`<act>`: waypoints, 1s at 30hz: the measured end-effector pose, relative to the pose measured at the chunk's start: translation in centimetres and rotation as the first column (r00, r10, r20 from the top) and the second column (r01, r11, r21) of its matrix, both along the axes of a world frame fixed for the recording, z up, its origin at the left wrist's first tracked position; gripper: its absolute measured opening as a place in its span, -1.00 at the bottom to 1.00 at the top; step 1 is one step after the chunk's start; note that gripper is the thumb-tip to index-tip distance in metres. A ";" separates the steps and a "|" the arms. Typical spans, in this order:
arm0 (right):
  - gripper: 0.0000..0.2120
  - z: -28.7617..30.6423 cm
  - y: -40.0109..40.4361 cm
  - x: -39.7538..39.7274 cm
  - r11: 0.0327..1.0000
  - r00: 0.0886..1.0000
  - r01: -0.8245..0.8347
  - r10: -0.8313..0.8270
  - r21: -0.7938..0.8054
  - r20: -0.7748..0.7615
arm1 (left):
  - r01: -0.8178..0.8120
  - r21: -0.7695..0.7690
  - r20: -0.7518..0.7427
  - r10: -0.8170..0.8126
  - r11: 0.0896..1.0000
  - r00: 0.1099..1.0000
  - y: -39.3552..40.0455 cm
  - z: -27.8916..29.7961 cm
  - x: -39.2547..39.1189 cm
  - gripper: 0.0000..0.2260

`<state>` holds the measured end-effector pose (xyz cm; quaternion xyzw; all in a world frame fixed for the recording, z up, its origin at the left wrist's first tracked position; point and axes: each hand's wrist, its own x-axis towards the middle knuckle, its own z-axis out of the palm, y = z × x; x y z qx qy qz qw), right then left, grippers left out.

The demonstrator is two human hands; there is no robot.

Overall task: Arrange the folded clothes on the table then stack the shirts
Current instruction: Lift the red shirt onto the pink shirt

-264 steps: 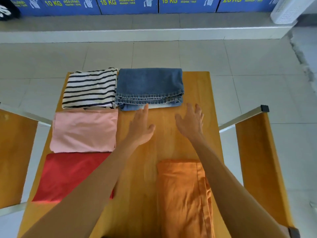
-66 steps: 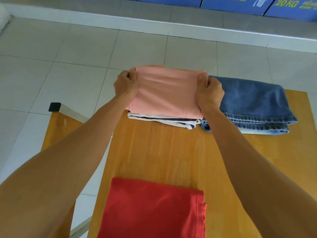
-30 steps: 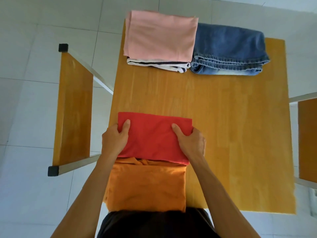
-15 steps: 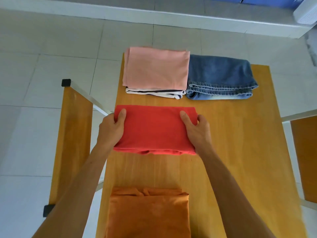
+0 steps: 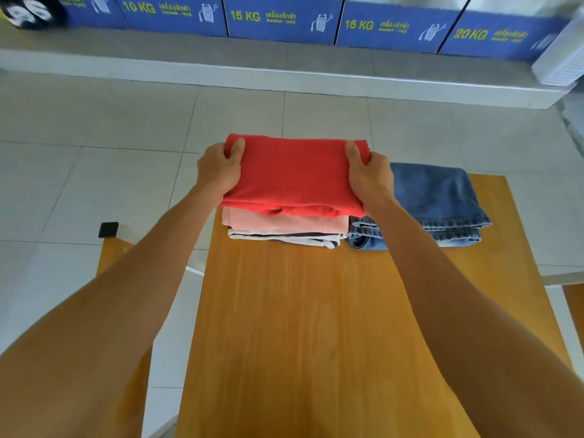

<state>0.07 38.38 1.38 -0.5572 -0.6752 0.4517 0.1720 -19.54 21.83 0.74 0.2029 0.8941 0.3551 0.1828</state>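
Three folded shirts stacked at far end of one wooden counter (image 5: pixel 316 327): red shirt (image 5: pixel 294 175) on top, pink shirt (image 5: pixel 284 221) in middle, striped shirt (image 5: pixel 284 238) at bottom. One folded pair of jeans (image 5: pixel 442 200) just right of stack. Two hands on red shirt: left hand (image 5: pixel 218 169), right hand (image 5: pixel 368 173).
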 end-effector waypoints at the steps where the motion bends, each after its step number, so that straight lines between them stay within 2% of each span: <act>1: -0.47 -0.9 0.0 0.0 1.000 0.999 -0.011 0.011 -0.010 0.032 | 0.002 -0.031 0.024 -0.002 1.000 1.000 0.1 -1.0 -0.1 -0.51; 5: -0.52 -3.6 -0.1 0.4 0.999 0.998 -0.026 0.028 -0.021 0.065 | -0.012 -0.022 0.069 0.013 1.000 0.998 0.1 -3.7 0.0 -0.52; 12: -0.57 -2.8 0.6 -0.9 0.999 1.000 0.006 -0.006 0.050 -0.007 | -0.087 0.049 0.019 0.087 0.995 0.996 0.4 -2.9 -1.8 -0.55; 16: -0.56 -3.9 0.0 -1.0 0.999 1.000 -0.019 0.018 0.049 0.022 | -0.086 0.017 0.018 0.086 0.996 0.996 -0.5 -4.5 -1.1 -0.59; 19: -0.56 -4.3 0.0 -0.6 0.999 0.999 -0.019 0.017 0.039 0.035 | -0.122 0.058 0.050 0.119 0.991 0.992 -0.8 -5.4 -0.8 -0.60; 22: -0.60 -4.1 0.0 -0.6 0.998 0.999 -0.025 0.023 0.051 0.036 | -0.112 0.055 -0.029 0.114 0.992 0.993 -1.0 -5.3 -0.8 -0.58; 25: -0.54 -4.3 -0.5 -0.5 0.997 0.999 0.000 -0.003 0.078 0.040 | -0.110 0.040 -0.158 0.115 0.993 0.981 -1.2 -5.6 0.2 -0.56; 30: -0.45 -3.5 -0.8 0.4 0.994 0.992 0.019 -0.032 0.110 0.120 | -0.163 0.030 -0.163 0.165 0.986 0.973 -2.0 -5.1 0.7 -0.53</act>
